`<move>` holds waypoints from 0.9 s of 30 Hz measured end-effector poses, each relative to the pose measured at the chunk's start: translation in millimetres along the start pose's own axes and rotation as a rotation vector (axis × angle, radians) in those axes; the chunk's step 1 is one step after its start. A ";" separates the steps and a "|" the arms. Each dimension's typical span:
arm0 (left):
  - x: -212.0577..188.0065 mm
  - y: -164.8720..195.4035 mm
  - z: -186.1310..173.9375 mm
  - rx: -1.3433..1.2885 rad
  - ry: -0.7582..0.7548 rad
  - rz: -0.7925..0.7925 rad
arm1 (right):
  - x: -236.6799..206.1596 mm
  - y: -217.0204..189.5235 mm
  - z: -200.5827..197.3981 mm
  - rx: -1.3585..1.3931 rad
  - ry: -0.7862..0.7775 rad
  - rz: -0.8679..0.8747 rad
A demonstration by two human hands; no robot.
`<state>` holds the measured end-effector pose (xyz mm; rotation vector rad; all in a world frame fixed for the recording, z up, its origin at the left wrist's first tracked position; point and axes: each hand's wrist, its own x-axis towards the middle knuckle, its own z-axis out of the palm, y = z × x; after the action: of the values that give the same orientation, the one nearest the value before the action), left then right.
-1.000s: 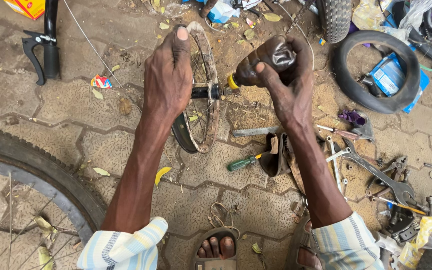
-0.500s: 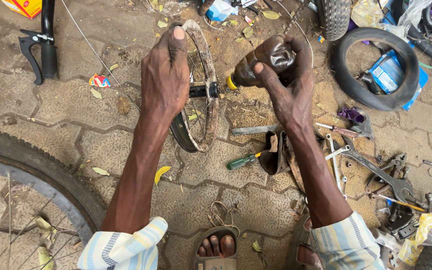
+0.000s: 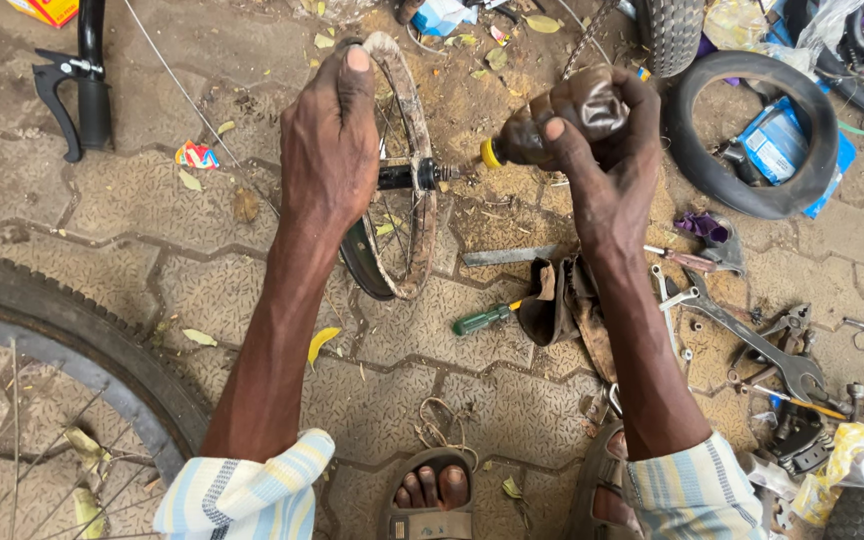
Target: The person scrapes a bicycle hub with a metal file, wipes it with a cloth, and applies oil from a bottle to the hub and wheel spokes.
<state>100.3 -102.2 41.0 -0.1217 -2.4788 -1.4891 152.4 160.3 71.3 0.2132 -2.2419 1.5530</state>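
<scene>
My left hand (image 3: 327, 150) grips the top of a small, dirty spoked wheel rim (image 3: 414, 235) that stands upright on the paving. Its black hub axle (image 3: 407, 177) sticks out to the right. My right hand (image 3: 607, 160) is wrapped around a grimy brown oil bottle (image 3: 562, 115) held on its side. The bottle's yellow nozzle (image 3: 493, 153) points at the axle's end, nearly touching it. A green-handled screwdriver (image 3: 482, 320) and a dark rag (image 3: 562, 305) lie on the ground below the bottle.
A large bicycle wheel (image 3: 62, 340) fills the lower left. A black tyre (image 3: 752, 135) with a blue packet inside lies upper right. Spanners and pliers (image 3: 752, 340) are scattered at right. A black fork part (image 3: 82, 85) lies upper left. My sandalled foot (image 3: 432, 490) is below.
Both hands and the wheel have held almost the same place; the bottle has stayed tipped toward the axle with only a slight shift.
</scene>
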 end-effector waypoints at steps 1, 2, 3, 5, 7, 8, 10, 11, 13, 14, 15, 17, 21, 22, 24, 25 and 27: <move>0.7 -0.5 0.6 -0.001 0.008 0.016 | -0.9 -0.9 -1.4 0.029 -0.002 0.007; 0.9 -1.0 1.0 -0.001 0.016 0.030 | -2.7 -1.8 -2.4 0.058 -0.006 0.014; 1.3 -1.4 1.4 0.001 0.024 0.041 | -4.0 -2.3 -2.8 0.088 -0.012 0.025; 1.9 -1.6 1.7 -0.007 0.047 0.093 | -5.6 -2.8 -3.2 0.035 0.001 -0.001; 2.5 -1.3 1.6 0.004 0.034 0.071 | -6.2 -2.6 -2.6 -0.001 0.016 -0.015; 2.6 -1.0 1.4 0.018 0.010 0.022 | -6.1 -2.5 -2.1 -0.011 0.025 -0.017; 2.9 -0.9 1.2 0.038 -0.015 -0.034 | -5.1 -2.1 -1.2 -0.001 0.023 -0.019; 2.8 -1.1 1.2 0.044 -0.017 -0.051 | -4.4 -2.0 -0.7 0.019 0.009 -0.011; 2.0 -2.6 1.5 0.044 -0.013 -0.040 | -3.4 -2.1 0.4 0.040 -0.011 -0.010; 1.9 -3.8 1.6 0.039 -0.002 -0.010 | -3.0 -2.2 1.0 0.044 -0.016 -0.021; 2.1 -5.2 1.7 0.035 0.009 0.020 | -2.6 -2.3 1.4 0.047 -0.021 -0.031; 1.9 -7.9 2.2 0.055 0.036 0.068 | -1.9 -2.3 2.2 0.027 -0.001 -0.004; 2.4 -9.1 2.9 0.052 0.033 0.055 | 0.1 -0.5 4.5 0.060 0.005 0.023; 2.9 -8.1 3.3 0.046 0.010 0.002 | 0.7 0.4 5.6 0.072 0.013 0.014; 4.5 -4.9 4.4 0.036 -0.038 -0.106 | 1.8 2.7 9.7 0.099 0.028 -0.001; 5.1 -3.6 4.6 0.027 -0.009 -0.051 | 2.2 4.0 12.3 0.092 0.008 0.008; 5.8 -2.7 4.4 0.009 0.045 0.065 | 2.2 6.7 18.4 0.078 -0.027 0.024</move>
<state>93.4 -100.0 38.2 -0.1638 -2.4219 -1.4384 143.7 146.0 60.9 0.2314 -2.2148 1.6614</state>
